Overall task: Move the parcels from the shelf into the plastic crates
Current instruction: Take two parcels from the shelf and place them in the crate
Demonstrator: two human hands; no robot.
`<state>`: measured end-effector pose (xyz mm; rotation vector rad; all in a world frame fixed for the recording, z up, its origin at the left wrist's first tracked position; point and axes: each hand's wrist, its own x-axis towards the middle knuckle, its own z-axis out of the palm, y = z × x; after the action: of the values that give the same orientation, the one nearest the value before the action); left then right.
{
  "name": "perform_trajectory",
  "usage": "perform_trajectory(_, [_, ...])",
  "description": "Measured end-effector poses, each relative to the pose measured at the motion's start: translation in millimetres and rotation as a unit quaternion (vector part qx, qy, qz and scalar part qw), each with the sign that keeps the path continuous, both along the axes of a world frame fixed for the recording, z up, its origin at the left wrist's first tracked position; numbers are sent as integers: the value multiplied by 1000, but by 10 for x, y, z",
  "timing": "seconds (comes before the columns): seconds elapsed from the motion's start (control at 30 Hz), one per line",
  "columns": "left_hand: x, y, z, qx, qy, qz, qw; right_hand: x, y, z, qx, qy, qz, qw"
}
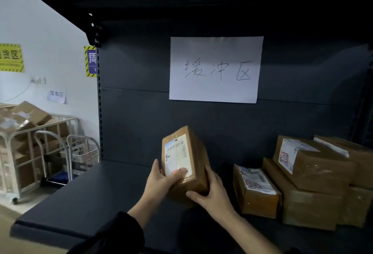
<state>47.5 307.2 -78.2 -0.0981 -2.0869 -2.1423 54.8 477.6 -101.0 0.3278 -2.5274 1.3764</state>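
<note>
At far left, beyond the dark shelf (84, 199), metal carts (50, 148) piled with cardboard boxes stand against a white wall. Over the middle of the shelf, the left hand (161, 183) and right hand (212, 195) together grasp a brown parcel (185, 163), tilted with its label facing up, below a handwritten paper sign (216, 70). To the right, more parcels (302, 179) sit stacked on the shelf, just beside one another.

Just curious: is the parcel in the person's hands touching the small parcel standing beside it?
Apart. The head view shows dark shelf back between the held parcel and the small parcel.
</note>
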Motion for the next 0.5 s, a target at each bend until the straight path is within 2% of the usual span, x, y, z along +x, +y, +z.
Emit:
perform_trajectory(0.13, [84, -2, 26, -3, 27, -21, 999, 30, -11, 20, -87, -43, 95, 991])
perform_trajectory(0.23, [79, -3, 7, -17, 40, -18, 999, 87, 10, 62, -108, -71, 138, 982])
perform_trajectory(0.4, [73, 36, -43, 12, 46, -38, 998, 115, 71, 46, -125, -88, 151, 977])
perform_trajectory(0.5, [44, 37, -61, 0, 52, -37, 998, 98, 79, 50, -122, -86, 136, 979])
